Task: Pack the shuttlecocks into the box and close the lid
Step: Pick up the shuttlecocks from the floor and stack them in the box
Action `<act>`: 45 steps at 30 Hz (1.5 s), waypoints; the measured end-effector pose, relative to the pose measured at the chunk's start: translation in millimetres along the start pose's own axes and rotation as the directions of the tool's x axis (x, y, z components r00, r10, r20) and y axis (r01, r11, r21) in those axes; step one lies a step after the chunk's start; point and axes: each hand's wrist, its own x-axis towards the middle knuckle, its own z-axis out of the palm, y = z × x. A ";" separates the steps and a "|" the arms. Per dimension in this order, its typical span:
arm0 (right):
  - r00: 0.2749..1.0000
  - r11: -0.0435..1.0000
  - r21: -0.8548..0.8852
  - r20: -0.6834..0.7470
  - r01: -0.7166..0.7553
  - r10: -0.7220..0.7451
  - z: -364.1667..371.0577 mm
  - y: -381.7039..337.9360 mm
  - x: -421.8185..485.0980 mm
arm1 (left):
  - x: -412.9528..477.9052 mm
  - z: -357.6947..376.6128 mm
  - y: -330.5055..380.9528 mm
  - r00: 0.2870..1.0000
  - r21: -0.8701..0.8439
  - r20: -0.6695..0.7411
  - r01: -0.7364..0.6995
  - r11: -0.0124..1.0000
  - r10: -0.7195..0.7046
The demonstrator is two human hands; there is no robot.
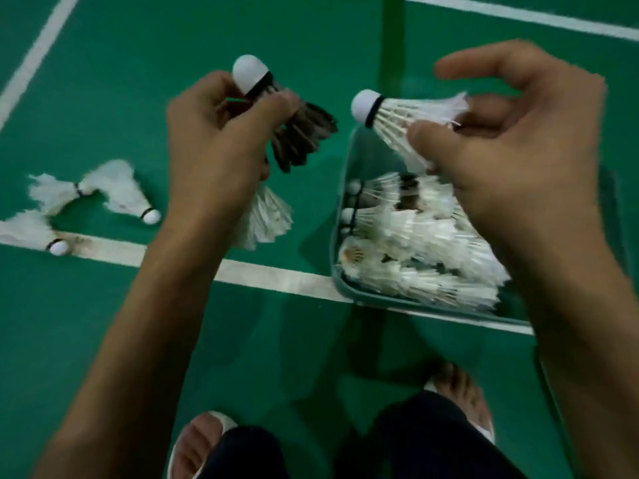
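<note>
Below, a head-view of a person crouched over a green court floor (pixel 138 98) crossed by white lines. Left hand (pixel 214 146), at about 10 o'clock from frame centre, has its fingers (pixel 276 102) closed around a dark-feathered shuttlecock (pixel 297 129), its white cork pointing to 12 o'clock; a white-feathered shuttlecock (pixel 266 219) shows just beneath the same hand, though whether the hand grips it cannot be told. Right hand (pixel 518 160), at about 2 o'clock, pinches a white shuttlecock (pixel 404 115) between thumb and fingers (pixel 484 67), cork pointing to 9 o'clock, held above the box; the remaining digits are spread loosely. Clear plastic box (pixel 340 271) sits on the floor at 3 o'clock, uncovered, its near-left corner resting on a white court line (pixel 269 274), and it holds a pile of white shuttlecocks (pixel 415 243) lying on their sides, with one dark one among them. Three loose shuttlecocks (pixel 121 191) lie on the floor at 9 o'clock, well apart from the box; one rests on the white line. Two feet in sandals (pixel 204 440) appear at 6 o'clock.
</note>
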 end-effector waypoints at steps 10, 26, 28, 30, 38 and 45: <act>0.848 0.889 -0.292 0.301 -0.354 0.436 -75.2 90.1 -29.5 | -40.0 115.4 10.7 0.934 -0.064 0.229 0.296 0.953 -0.274; 0.598 0.665 -0.588 0.759 0.461 0.256 64.8 118.6 2.0 | -19.4 91.4 -3.3 0.980 -0.113 0.030 0.200 0.973 -0.198; 0.644 0.617 -0.594 0.744 0.517 0.177 67.6 117.9 1.8 | -16.7 92.5 -6.5 0.976 -0.121 0.036 0.218 0.968 -0.215; 0.669 0.583 -0.582 0.738 0.567 0.086 73.2 116.8 -2.3 | -16.9 93.6 -9.8 0.970 -0.127 0.038 0.242 0.962 -0.240; 0.781 0.850 -0.454 0.415 -0.267 0.467 46.2 116.8 -6.1 | -30.5 89.1 -7.6 0.984 -0.124 0.043 0.179 0.976 -0.175; 0.547 0.690 -0.213 0.470 -0.692 0.693 23.7 128.5 -9.9 | -34.1 93.4 -5.9 0.981 -0.129 0.078 0.188 0.974 -0.179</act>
